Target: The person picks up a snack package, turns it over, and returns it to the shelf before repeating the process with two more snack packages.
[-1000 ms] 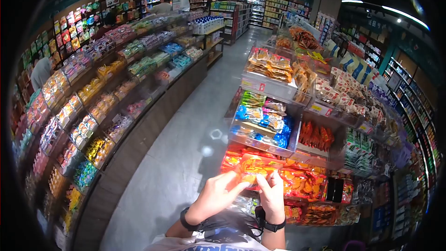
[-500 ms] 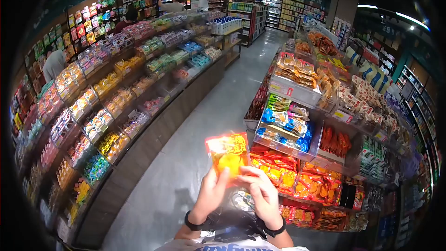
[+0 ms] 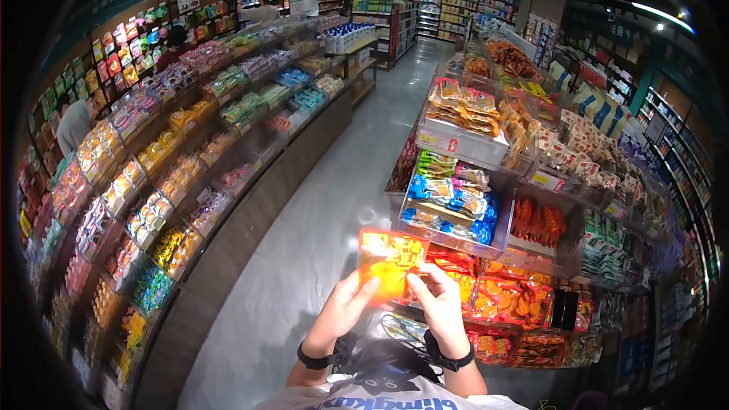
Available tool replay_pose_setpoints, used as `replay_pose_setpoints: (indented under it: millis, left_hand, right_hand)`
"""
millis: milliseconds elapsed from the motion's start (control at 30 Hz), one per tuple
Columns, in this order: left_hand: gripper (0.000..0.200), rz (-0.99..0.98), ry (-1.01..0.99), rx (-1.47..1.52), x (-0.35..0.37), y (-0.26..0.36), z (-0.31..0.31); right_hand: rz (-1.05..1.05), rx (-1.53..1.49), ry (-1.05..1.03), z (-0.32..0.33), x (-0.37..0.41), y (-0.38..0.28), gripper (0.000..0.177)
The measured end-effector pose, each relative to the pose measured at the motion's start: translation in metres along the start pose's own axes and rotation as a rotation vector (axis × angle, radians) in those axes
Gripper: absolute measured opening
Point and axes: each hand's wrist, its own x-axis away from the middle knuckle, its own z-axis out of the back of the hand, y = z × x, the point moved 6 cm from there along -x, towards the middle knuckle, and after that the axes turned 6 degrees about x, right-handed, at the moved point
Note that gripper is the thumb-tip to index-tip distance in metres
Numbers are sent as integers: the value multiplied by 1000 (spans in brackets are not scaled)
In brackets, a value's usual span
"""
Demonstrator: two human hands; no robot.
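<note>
a: grip?
b: left hand (image 3: 345, 310) and right hand (image 3: 440, 305) pinch lower side edges of snack packet (image 3: 391, 267), near stepped bins (image 3: 502, 216).
a: clearance, material?
b: open aisle floor (image 3: 326, 205) leftward; packet glossy, rectangular.

Pale printed shirt, black bands at both wrists, bare forearms.
The left hand (image 3: 345, 309) and the right hand (image 3: 440, 305) are ungloved; below them sit a left wristband (image 3: 313, 358) and a right wristband (image 3: 452, 361), both black, each with a bulkier dark piece on its inner side. The whitish shirt (image 3: 353, 392) carries a dark, cat-like print (image 3: 386, 381) above large blue lettering (image 3: 406, 404), cut off by the lower edge of the view.
</note>
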Motion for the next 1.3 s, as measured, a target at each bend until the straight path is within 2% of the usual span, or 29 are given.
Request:
replay_pose_setpoints:
  millis: [67, 267, 500, 867, 1000, 1133, 1200, 1233, 1300]
  left_hand:
    - [34, 6, -19, -10, -4, -1, -5]
    - [32, 48, -18, 13, -14, -3, -12]
    - [32, 56, -47, 8, -20, -13, -15]
    - [34, 105, -65, 3, -10, -16, -8]
    - [38, 133, -41, 87, -1, -11, 1]
    - [48, 126, 57, 127, 13, -12, 15]
    - [54, 170, 3, 156, 22, -13, 21]
    - [56, 192, -24, 170, 27, -13, 22]
    - [59, 161, 26, 157, 35, -9, 26]
  right_hand:
    - [29, 8, -24, 3, -4, -4, 18]
    - [79, 30, 4, 18, -8, -4, 4]
    - [119, 73, 39, 25, -6, -5, 5]
    - [65, 65, 47, 19, 6, 2, 5]
    - [114, 128, 71, 12, 9, -4, 9]
    - [87, 161, -5, 1, 13, 2, 14]
    - [78, 162, -70, -12, 16, 6, 14]
    - [98, 126, -26, -16, 16, 12, 16]
    - [91, 117, -44, -21, 16, 23, 18]
